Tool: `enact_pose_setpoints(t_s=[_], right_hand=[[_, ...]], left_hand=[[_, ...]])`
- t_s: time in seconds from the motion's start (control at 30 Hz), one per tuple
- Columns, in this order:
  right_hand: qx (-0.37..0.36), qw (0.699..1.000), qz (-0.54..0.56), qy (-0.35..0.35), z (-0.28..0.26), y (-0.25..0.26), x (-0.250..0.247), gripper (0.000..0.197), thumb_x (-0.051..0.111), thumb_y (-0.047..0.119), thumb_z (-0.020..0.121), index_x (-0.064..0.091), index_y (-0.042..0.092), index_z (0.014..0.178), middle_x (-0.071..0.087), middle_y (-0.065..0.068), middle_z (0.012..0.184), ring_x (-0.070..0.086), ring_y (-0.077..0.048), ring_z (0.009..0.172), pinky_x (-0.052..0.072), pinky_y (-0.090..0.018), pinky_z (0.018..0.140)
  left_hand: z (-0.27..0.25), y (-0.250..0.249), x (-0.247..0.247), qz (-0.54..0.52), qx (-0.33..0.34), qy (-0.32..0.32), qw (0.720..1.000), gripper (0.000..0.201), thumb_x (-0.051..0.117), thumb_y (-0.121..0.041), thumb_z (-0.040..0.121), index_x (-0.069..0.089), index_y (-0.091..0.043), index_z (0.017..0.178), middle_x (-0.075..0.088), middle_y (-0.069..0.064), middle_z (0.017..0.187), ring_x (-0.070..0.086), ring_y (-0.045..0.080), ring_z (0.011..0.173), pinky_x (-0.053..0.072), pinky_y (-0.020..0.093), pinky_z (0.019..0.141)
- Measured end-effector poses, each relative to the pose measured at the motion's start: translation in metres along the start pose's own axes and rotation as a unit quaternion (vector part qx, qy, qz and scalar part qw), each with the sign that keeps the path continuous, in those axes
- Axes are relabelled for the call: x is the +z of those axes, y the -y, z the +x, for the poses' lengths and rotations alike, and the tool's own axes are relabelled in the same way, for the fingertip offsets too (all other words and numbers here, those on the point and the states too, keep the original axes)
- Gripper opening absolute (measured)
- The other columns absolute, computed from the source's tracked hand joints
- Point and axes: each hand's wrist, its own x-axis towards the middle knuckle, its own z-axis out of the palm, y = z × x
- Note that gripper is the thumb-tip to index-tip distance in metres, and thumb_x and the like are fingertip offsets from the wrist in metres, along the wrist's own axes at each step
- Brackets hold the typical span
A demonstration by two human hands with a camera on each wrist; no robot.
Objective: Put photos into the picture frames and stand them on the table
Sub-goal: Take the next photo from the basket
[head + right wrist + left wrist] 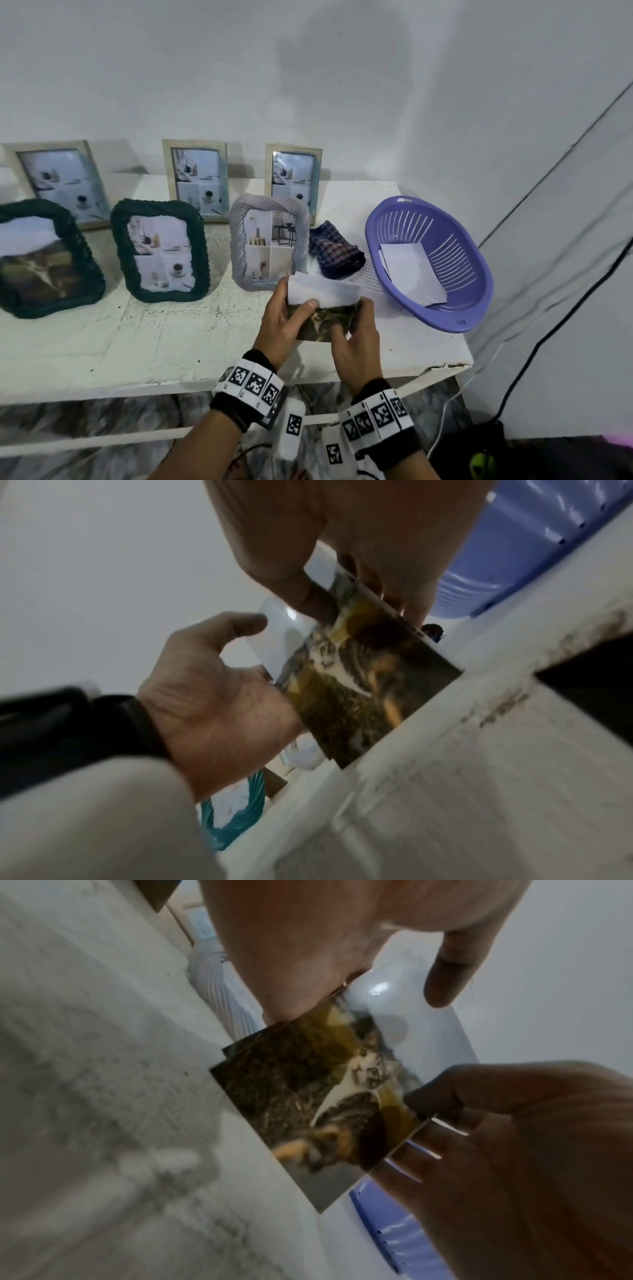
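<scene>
Step in hand: picking one print out of a small stack, judging by the split sheets; no frame is being loaded yet.
Left hand: clamped on the left edge of the photos, thumb laid across the front where a white sheet curls up and away.
Right hand: pinching the right edge of the same stack, thumb in front, fingers behind.
Where the photos are: held just above the front of the table, cat picture facing the person; more than one sheet shows at the corner in the left wrist view.
Frames: six stand upright; the lilac frame is just behind the hands, two green frames to its left, three pale ones at the wall.
Basket: purple, at the right, with white paper inside.
Cloth: checked, between lilac frame and basket.
Next move calls for: peeling one print free, likely setting the rest down, then opening a frame's back.
</scene>
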Motion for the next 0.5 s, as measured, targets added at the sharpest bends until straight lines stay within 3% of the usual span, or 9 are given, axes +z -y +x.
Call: enact_pose_setpoints(t_s=[0.1,0.17,0.27,0.4,0.5], right_hand=[[-0.012,1.0,-0.002,-0.019,-0.011,-0.007,0.009,0.029,0.047,0.008,0.078,0.041,0.025,0.099,0.062,-0.003,0.09,0.06,-0.012,0.08,0.048,-0.019,0.067],[-0.007,1.0,-0.027,-0.01,-0.016,-0.014,0.015,0.029,0.045,0.01,0.08,0.04,0.027,0.103,0.062,-0.005,0.093,0.06,-0.016,0.082,0.047,-0.024,0.07],[0.003,0.998,-0.055,0.003,-0.017,-0.019,0.017,0.03,0.041,0.014,0.082,0.039,0.029,0.108,0.061,-0.006,0.097,0.059,-0.021,0.087,0.046,-0.032,0.076],[0.0,0.999,-0.049,0.009,-0.011,-0.016,0.008,0.021,0.04,0.011,0.089,0.041,0.023,0.107,0.063,0.002,0.09,0.059,-0.003,0.078,0.043,-0.026,0.068],[-0.014,0.998,-0.062,0.003,-0.002,-0.007,-0.004,0.026,0.044,0.002,0.096,0.041,0.024,0.11,0.064,0.011,0.088,0.061,-0.005,0.076,0.048,-0.032,0.066]], left_hand=[[-0.004,0.003,-0.001,-0.007,0.007,0.0,1.0,0.049,0.066,-0.034,0.076,0.053,-0.006,0.114,0.069,0.0,0.095,0.065,0.016,0.093,0.051,0.024,0.077],[-0.007,0.008,-0.002,-0.002,-0.009,0.01,1.0,0.046,0.064,-0.032,0.076,0.053,-0.011,0.116,0.07,-0.005,0.096,0.065,0.012,0.094,0.051,0.02,0.077],[-0.009,0.013,-0.001,0.011,-0.045,0.027,0.999,0.044,0.057,-0.015,0.082,0.049,-0.019,0.125,0.07,-0.017,0.102,0.063,0.003,0.1,0.048,0.015,0.081],[-0.006,0.016,0.0,0.025,-0.092,0.027,0.995,0.044,0.05,0.0,0.095,0.045,-0.029,0.127,0.069,-0.01,0.109,0.063,0.011,0.107,0.051,0.024,0.087],[-0.001,0.007,0.006,0.031,-0.102,0.032,0.994,0.041,0.051,-0.005,0.097,0.045,-0.035,0.125,0.067,-0.005,0.116,0.063,0.012,0.109,0.053,0.034,0.092]])
